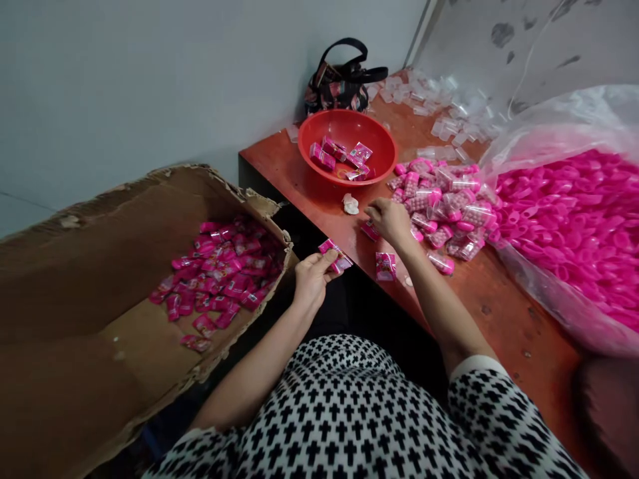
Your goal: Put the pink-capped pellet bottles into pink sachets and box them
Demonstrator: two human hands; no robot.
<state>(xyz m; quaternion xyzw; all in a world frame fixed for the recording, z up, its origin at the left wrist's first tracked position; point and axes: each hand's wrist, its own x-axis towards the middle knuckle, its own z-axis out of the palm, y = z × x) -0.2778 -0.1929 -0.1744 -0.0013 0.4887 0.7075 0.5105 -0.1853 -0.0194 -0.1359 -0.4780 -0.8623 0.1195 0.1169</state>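
My left hand (310, 283) is closed round a small shiny pink packet (335, 257), thumb on top, just off the table's front edge. Over the table, my right hand (392, 219) has its fingers pressed together. Whatever they may hold is too small to make out. Partly under that hand lies another pink packet (370, 231), and a flat pink packet (385, 266) rests nearer the edge. Left of my right fingers is a crumpled white scrap (350, 204). Beside the wrist sits a heap of clear, pink-capped tubes (444, 199) with small beads inside.
A red bowl (309, 169) with several pink packets stands behind. To the left, an open cardboard box (124, 199) holds a pile of pink packets (224, 266). At right, a plastic bag (574, 106) contains pink plastic pieces. Clear cups (454, 113) and a handbag (339, 93) lie farther back.
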